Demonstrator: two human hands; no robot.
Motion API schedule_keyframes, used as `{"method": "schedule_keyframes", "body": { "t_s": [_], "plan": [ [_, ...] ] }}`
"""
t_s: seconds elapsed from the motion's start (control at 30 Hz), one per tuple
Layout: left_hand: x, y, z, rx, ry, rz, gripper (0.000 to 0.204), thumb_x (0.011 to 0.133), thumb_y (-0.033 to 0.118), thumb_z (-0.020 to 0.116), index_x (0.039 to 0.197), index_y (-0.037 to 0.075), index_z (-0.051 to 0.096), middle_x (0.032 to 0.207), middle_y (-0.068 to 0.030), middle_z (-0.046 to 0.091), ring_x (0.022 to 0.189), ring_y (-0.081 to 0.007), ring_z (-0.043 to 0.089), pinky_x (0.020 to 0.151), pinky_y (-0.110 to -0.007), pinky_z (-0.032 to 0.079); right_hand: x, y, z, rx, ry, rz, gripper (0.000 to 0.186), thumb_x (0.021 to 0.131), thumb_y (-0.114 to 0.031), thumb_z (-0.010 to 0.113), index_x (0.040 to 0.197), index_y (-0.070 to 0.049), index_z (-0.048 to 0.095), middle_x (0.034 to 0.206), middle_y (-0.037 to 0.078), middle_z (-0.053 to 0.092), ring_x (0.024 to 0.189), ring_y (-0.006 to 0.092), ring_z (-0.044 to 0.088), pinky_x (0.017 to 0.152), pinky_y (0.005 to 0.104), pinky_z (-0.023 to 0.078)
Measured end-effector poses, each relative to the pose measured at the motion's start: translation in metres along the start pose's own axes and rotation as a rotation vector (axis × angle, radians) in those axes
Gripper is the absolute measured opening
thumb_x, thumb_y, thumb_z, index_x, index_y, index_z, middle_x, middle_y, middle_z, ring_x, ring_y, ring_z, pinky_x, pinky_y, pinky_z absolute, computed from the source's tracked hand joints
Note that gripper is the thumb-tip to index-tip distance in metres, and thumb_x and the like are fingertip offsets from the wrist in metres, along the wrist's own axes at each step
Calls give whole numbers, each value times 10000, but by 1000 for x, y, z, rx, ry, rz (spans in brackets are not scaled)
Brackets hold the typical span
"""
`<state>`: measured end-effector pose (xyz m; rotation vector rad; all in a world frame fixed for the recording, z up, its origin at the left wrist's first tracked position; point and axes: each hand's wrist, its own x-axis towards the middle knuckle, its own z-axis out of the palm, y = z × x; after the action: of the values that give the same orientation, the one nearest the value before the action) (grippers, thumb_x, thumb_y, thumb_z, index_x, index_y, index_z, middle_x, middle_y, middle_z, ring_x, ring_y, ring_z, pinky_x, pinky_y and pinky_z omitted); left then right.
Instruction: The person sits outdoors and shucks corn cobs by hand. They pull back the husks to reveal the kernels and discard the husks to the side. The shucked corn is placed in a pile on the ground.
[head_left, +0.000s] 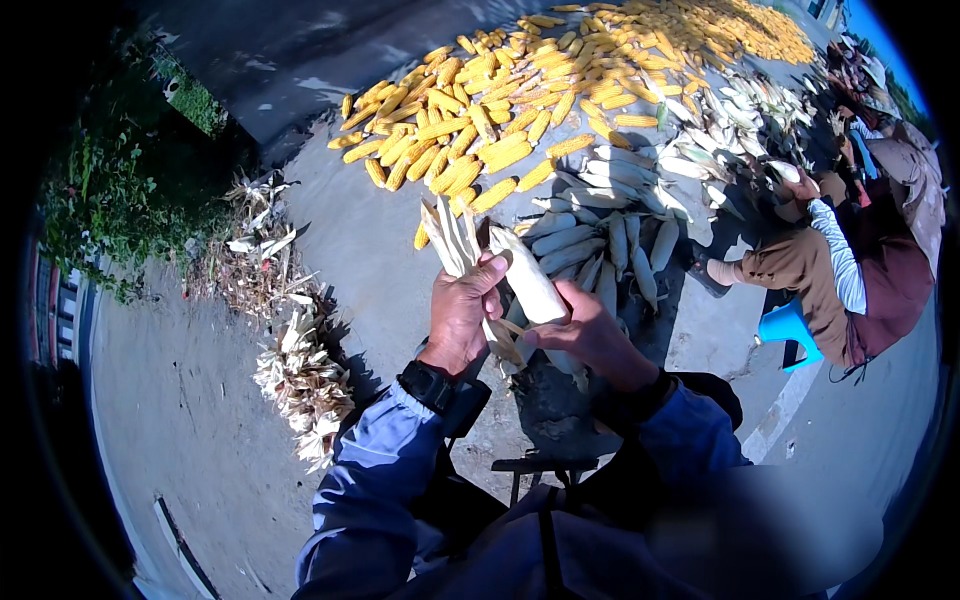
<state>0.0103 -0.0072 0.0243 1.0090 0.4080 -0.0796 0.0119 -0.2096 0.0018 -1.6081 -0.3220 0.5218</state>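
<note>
In front of me, my right hand (592,333) grips an ear of corn (530,284) wrapped in pale husk, its thumb near the lower end. My left hand (464,308) is closed round strips of dry husk (458,238) that stand up above the fist, and its thumb reaches to the upper left side of the ear. More loose husk (502,345) hangs below between the two hands. Just beyond the ear lies a pile of corn still in pale husks (585,240).
Husked yellow corn cobs (480,130) spread over the ground ahead. A heap of dry husks (305,375) lies at the left, near green plants (120,190). To the right a person (820,260) sits by a blue stool (790,330) holding an ear; other people sit beyond.
</note>
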Motion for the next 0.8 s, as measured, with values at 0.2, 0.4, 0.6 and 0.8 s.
{"method": "schedule_keyframes", "body": {
  "t_s": [0.2,0.4,0.6,0.8],
  "plan": [
    [1,7,-8,17,25,31,207,915,64,770,1009,116,593,831,33,609,556,-46,460,515,-237,388,-1,-4,6,-149,16,-46,705,749,-291,924,1270,22,567,1103,130,677,996,176,657,897,351,535],
    [2,11,-10,-43,23,24,204,918,30,760,1004,112,594,806,40,590,559,-46,456,506,-221,377,-4,12,9,-293,83,-211,825,741,-296,933,1387,23,530,1198,147,650,1090,202,646,952,350,523],
    [4,4,-14,-86,-13,-6,213,922,63,768,1042,106,597,807,41,589,548,-41,469,501,-237,402,-11,7,16,-670,218,-323,886,678,-266,905,1408,59,523,1202,239,632,1114,407,651,953,443,540],
    [2,4,-9,-76,-70,-23,171,915,51,766,1011,66,625,791,25,601,523,-33,478,460,-208,394,-21,-9,20,-750,226,-271,851,691,-281,911,1390,23,532,1215,235,627,1114,401,659,944,444,545]
  ]
}}
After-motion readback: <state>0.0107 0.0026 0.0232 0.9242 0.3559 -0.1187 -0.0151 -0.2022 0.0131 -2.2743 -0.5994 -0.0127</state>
